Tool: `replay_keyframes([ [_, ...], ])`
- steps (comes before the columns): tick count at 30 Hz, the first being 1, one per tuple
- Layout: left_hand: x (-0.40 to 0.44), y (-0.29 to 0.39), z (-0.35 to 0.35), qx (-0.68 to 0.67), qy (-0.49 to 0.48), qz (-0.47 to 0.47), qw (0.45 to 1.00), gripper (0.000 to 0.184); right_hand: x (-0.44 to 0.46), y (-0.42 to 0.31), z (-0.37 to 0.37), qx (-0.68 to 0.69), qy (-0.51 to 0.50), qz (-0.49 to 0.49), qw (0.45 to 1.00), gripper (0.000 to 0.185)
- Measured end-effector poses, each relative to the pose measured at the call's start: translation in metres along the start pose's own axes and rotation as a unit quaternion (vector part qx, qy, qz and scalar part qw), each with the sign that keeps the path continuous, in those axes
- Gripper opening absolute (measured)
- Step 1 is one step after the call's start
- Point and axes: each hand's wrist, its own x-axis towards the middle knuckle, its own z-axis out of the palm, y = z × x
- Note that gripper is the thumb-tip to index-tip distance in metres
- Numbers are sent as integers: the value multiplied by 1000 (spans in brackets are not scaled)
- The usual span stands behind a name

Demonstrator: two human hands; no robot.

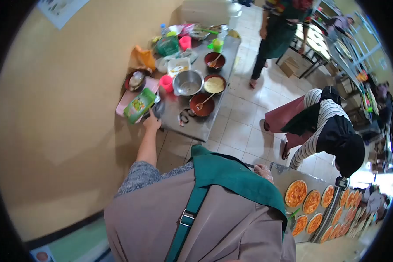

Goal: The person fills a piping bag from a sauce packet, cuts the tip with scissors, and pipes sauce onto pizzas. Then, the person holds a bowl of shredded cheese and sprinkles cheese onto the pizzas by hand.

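Observation:
My left hand (152, 122) reaches to the near left corner of the metal table (179, 126). Its fingers look stretched out, beside a green packet (139, 105) with a food picture and a dark grey item (159, 108) I cannot make out. The packet lies tilted over a pink tray (125, 101). In a clear plastic glove, my right hand (263, 171) is held past the front of my green apron (231, 174), fingers curled. A thin dark piece shows beside it; what it grips is mostly hidden.
On the table stand a steel pot (188, 83), a bowl of red sauce with a spoon (202, 105), scissors (185, 117) and a pink cup (166, 83). Sauced pizza bases (296, 193) cover a surface at right. A person in stripes (327, 118) bends nearby; another person (281, 35) stands behind.

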Motion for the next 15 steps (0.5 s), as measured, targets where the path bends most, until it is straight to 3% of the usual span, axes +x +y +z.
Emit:
replay_keyframes([
  [3, 3, 6, 1, 6, 8, -6, 1000, 93, 49, 73, -6, -65, 8, -10, 998, 41],
  [6, 11, 7, 11, 28, 1, -26, 999, 87, 0, 31, -8, -94, 53, 14, 994, 42],
  [8, 105, -31, 69, 12, -222, 10, 975, 66, -6, 36, -12, -79, 69, 17, 994, 43],
  [9, 79, -11, 46, -159, -166, -24, 973, 59, -7, 37, -15, -75, 75, 17, 994, 43],
  [10, 50, 10, 20, -353, -104, -41, 929, 52, -23, 17, -21, -95, 74, 41, 992, 43],
  [12, -1, 56, -30, -646, 20, -41, 762, 39, -22, 32, -27, -81, 94, 19, 992, 42],
  [14, -15, 93, -49, -697, 55, 164, 696, 37, -27, 36, -31, -68, 97, 14, 993, 41],
  [15, -44, 115, -65, -657, -20, 230, 718, 36, -29, 33, -32, -66, 95, 8, 993, 41],
])
